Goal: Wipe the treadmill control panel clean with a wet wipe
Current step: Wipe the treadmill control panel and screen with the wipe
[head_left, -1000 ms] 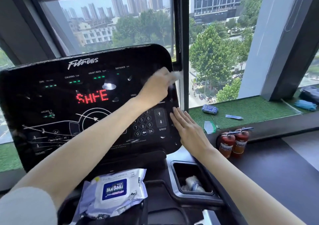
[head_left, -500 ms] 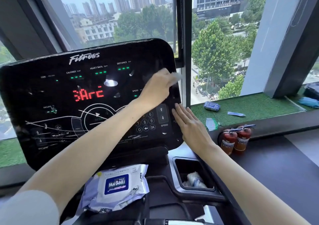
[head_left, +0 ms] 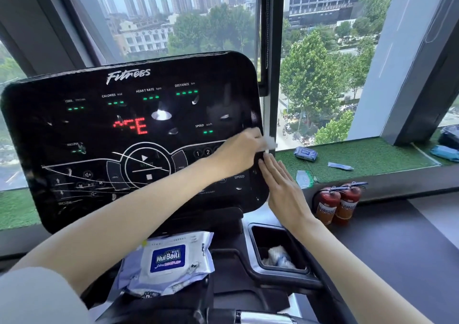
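Note:
The black glossy treadmill control panel (head_left: 99, 130) fills the left middle of the view, with red letters and green dashes lit. My left hand (head_left: 238, 150) reaches across it and grips a white wet wipe (head_left: 269, 141) at the panel's right edge, about mid-height. My right hand (head_left: 283, 187) lies flat with straight fingers against the panel's lower right edge, just below the left hand. A pack of wet wipes (head_left: 169, 261) with a blue label lies on the console below the panel.
A cup holder (head_left: 253, 234) to the right of the pack holds crumpled used wipes (head_left: 278, 256). Two red fire extinguishers (head_left: 337, 204) stand under the green-turf window ledge (head_left: 372, 155), which carries another wipe pack (head_left: 305, 153) and small wrappers.
My left hand has slid the wipe down the panel's right edge, from near the upper right to mid-height. My right hand stays pressed on the lower right edge.

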Demonstrator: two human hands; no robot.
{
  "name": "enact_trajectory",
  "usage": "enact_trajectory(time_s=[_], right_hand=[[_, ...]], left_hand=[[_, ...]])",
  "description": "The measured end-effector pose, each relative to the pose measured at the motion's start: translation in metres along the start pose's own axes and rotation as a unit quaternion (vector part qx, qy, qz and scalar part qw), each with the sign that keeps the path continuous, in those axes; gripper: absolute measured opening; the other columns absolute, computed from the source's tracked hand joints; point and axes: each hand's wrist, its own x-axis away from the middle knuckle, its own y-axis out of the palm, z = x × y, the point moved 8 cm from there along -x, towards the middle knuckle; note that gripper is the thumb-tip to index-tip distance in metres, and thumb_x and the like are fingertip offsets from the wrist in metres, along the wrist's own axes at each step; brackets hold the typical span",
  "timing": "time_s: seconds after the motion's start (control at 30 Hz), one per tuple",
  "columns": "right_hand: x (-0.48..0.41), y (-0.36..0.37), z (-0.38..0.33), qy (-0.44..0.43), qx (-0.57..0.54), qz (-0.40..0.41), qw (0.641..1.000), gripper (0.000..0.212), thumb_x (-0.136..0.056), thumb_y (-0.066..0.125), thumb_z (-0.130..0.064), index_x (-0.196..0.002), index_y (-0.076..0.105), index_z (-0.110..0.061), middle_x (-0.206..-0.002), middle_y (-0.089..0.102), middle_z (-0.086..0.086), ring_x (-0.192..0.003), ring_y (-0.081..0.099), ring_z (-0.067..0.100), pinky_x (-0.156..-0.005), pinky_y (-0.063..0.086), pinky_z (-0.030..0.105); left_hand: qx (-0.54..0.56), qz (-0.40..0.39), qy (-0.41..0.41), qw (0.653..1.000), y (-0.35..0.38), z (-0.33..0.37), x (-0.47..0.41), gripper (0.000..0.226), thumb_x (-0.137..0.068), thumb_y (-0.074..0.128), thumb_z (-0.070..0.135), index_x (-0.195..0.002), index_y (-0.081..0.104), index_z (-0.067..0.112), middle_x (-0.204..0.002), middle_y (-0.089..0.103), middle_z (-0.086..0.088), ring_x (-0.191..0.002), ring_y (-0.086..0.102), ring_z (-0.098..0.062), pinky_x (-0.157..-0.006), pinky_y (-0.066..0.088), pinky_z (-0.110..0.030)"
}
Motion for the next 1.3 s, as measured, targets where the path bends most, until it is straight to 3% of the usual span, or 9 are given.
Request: enact_trajectory(time_s=[0.2,0.37,0.47,0.57,0.7,0.87,1.03,1.2,1.3], right_hand=[[0.024,0.012,-0.003,0.004,-0.003,-0.022,1.000,0.063,-0.071,0.034,0.010,-0.132,0.044,0.005,-0.141,0.040,0.021,-0.132,0.037,0.030,-0.113,0.016,0.032],[0.026,0.017,0.001,-0.004,0.024,-0.048,0.999,0.068,-0.067,0.034,0.009,-0.134,0.042,0.004,-0.145,0.035,0.019,-0.135,0.032,0.028,-0.113,0.014,0.034],[0.028,0.017,0.001,0.000,0.023,-0.045,0.999,0.075,-0.065,0.038,0.014,-0.139,0.036,0.002,-0.148,0.028,0.017,-0.138,0.024,0.025,-0.114,0.010,0.033],[0.032,0.020,0.000,0.009,0.019,-0.052,0.998,0.083,-0.060,0.046,0.020,-0.140,0.033,0.002,-0.150,0.024,0.016,-0.140,0.021,0.025,-0.114,0.009,0.033],[0.034,0.024,0.002,0.009,0.014,-0.067,0.998,0.090,-0.056,0.045,0.021,-0.142,0.029,0.001,-0.152,0.020,0.015,-0.140,0.020,0.026,-0.114,0.010,0.034],[0.034,0.028,0.002,0.016,-0.005,-0.068,0.998,0.088,-0.059,0.042,0.020,-0.143,0.027,0.000,-0.153,0.018,0.014,-0.141,0.019,0.025,-0.114,0.011,0.034],[0.035,0.030,0.002,0.023,-0.022,-0.063,0.997,0.091,-0.056,0.046,0.021,-0.143,0.028,0.000,-0.153,0.016,0.013,-0.141,0.017,0.025,-0.115,0.012,0.034],[0.035,0.027,0.000,0.025,-0.035,-0.051,0.998,0.089,-0.059,0.044,0.022,-0.143,0.026,0.001,-0.152,0.018,0.015,-0.141,0.019,0.026,-0.116,0.006,0.031],[0.035,0.027,0.002,0.024,-0.037,-0.050,0.998,0.092,-0.057,0.045,0.022,-0.144,0.025,-0.001,-0.153,0.015,0.012,-0.142,0.016,0.023,-0.115,0.009,0.032]], left_hand=[[0.044,0.150,-0.097,0.983,-0.039,-0.029,-0.014,0.032,-0.093,0.049,0.000,-0.116,0.062,0.018,-0.086,0.050,-0.004,-0.078,0.052,-0.020,-0.071,0.049,-0.036],[-0.030,-0.055,0.033,0.997,0.020,0.016,0.007,0.057,-0.082,0.041,-0.013,-0.122,0.056,0.023,-0.092,0.043,0.000,-0.083,0.044,-0.014,-0.065,0.041,-0.025],[-0.006,0.015,-0.027,1.000,-0.007,-0.006,-0.013,0.057,-0.082,0.042,-0.015,-0.120,0.058,0.025,-0.084,0.040,0.001,-0.073,0.045,-0.013,-0.057,0.035,-0.015],[0.009,0.153,-0.092,0.984,-0.033,-0.022,-0.013,0.052,-0.081,0.046,-0.017,-0.117,0.061,0.017,-0.082,0.043,-0.002,-0.074,0.041,-0.013,-0.061,0.042,-0.027],[-0.036,-0.018,0.033,0.999,0.020,0.020,0.012,0.052,-0.080,0.043,-0.015,-0.120,0.058,0.016,-0.088,0.038,0.001,-0.080,0.031,-0.010,-0.063,0.039,-0.025],[0.028,0.151,-0.104,0.983,-0.022,-0.021,-0.002,0.034,-0.088,0.052,-0.006,-0.113,0.062,0.015,-0.079,0.045,-0.003,-0.070,0.044,-0.016,-0.059,0.042,-0.026],[-0.054,-0.033,0.043,0.997,0.028,0.025,0.016,0.043,-0.082,0.044,-0.012,-0.115,0.059,0.012,-0.090,0.045,-0.002,-0.081,0.044,-0.014,-0.062,0.037,-0.023],[0.008,0.150,-0.088,0.985,-0.028,-0.019,-0.003,0.043,-0.085,0.052,-0.011,-0.119,0.060,0.015,-0.080,0.041,0.000,-0.070,0.041,-0.013,-0.061,0.041,-0.024],[-0.039,0.028,0.003,0.999,0.010,0.010,0.011,0.052,-0.081,0.048,-0.015,-0.121,0.056,0.018,-0.083,0.039,0.001,-0.074,0.036,-0.011,-0.064,0.041,-0.024]])
